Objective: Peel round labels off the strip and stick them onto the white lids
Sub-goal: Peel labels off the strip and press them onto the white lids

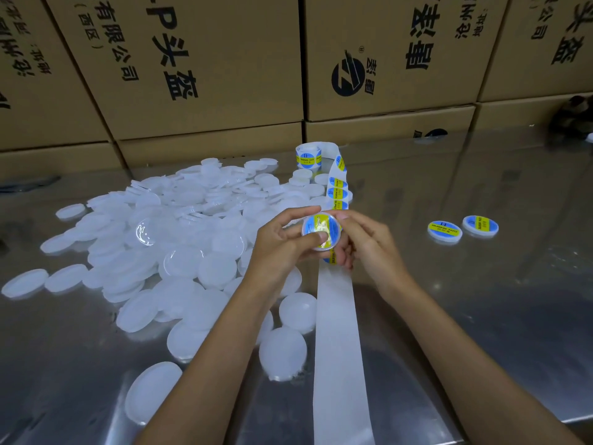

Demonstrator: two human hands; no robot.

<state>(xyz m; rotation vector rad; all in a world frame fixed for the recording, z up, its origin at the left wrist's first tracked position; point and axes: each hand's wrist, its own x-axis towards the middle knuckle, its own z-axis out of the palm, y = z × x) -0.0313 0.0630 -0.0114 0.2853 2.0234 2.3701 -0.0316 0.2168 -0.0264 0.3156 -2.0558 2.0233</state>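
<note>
Both hands hold one white lid with a blue and yellow round label on it, above the table's middle. My left hand grips the lid's left rim, and its thumb presses on the label. My right hand holds the right rim with curled fingers. Beneath the hands runs the label strip; its near part is bare white backing. Its far part carries several labels up to the roll. A large heap of plain white lids lies to the left.
Two labelled lids lie side by side on the shiny metal table to the right. Stacked cardboard boxes form a wall along the table's far edge. A dark object sits at the far right.
</note>
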